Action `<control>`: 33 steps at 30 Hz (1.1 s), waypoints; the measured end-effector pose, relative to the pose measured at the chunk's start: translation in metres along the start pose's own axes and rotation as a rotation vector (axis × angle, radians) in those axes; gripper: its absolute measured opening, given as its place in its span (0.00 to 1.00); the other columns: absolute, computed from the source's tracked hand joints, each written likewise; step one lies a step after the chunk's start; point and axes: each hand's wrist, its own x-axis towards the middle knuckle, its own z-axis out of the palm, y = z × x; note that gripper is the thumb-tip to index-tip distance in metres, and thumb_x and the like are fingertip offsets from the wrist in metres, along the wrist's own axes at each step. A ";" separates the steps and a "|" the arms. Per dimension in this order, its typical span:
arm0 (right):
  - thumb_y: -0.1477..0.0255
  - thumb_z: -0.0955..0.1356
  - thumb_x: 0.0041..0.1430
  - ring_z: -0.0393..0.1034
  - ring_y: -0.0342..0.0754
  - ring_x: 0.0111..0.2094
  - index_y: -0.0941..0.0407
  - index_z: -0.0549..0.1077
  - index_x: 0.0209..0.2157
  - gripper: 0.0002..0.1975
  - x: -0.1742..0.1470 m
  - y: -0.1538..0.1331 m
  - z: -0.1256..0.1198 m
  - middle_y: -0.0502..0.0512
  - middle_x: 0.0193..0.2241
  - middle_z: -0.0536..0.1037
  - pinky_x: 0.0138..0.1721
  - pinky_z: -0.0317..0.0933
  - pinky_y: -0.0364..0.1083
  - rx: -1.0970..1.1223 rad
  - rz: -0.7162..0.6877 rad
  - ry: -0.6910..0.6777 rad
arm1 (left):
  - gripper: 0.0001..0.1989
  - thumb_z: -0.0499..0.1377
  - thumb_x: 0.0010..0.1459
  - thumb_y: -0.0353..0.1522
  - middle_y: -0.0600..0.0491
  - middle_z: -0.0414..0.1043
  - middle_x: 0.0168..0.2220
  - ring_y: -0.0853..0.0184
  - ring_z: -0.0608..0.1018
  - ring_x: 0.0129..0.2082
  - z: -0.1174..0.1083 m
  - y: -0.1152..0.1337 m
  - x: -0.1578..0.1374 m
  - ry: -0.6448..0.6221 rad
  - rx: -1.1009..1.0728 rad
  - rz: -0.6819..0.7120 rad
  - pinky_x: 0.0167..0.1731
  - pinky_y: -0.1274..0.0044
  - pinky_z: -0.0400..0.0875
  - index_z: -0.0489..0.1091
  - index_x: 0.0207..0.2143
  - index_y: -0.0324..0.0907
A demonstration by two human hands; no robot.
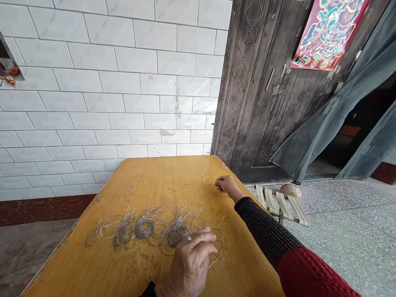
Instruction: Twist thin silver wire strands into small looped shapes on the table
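Left hand [190, 264] at six o'clock pinches a wire loop [216, 243] from the tangled wire pile [145, 227]. Right hand [225, 185], one o'clock, lies curled beside a small coil [206, 177]; its grasp is unclear. Risk: snagged strands drag neighbours off the table [93, 268].

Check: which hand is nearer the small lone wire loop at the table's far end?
Right. The right hand is just beside the small wire loop, fingertips nearly on it. The left hand is at the near edge, on the pile of wire coils.
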 end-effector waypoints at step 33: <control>0.74 0.65 0.47 0.60 0.37 0.15 0.59 0.71 0.24 0.04 -0.105 0.008 -0.014 0.47 0.18 0.71 0.17 0.52 0.37 -0.185 -0.344 -0.277 | 0.13 0.51 0.48 0.23 0.51 0.76 0.30 0.64 0.76 0.34 -0.024 -0.016 0.017 0.273 -0.174 -0.370 0.38 0.74 0.69 0.73 0.25 0.44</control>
